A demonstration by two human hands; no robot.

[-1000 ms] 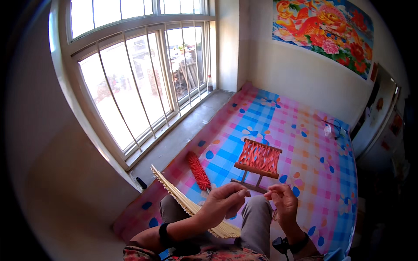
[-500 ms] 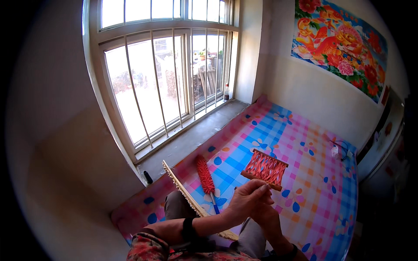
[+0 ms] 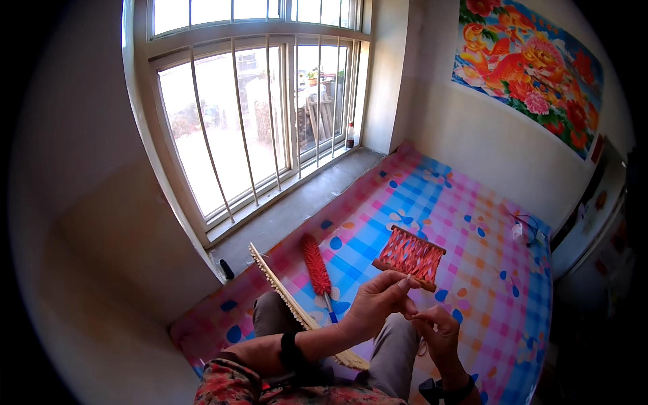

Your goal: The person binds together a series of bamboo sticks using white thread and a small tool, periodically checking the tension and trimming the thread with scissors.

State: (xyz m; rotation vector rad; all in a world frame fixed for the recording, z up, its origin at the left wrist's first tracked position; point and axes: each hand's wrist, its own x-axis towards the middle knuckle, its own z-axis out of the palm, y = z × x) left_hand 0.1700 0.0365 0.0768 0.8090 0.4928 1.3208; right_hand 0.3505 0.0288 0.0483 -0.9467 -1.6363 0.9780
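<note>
hands (image 3: 412,314) pinch the red woven frame (image 3: 410,257); red duster (image 3: 315,264), slatted strip (image 3: 290,304) alongside.

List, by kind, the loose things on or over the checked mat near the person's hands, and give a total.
Red woven frame, at the left hand: 1
Red duster: 1
Pale toothed slat: 1
Total: 3
The right hand is pinched shut; what it holds is too small to tell.
</note>
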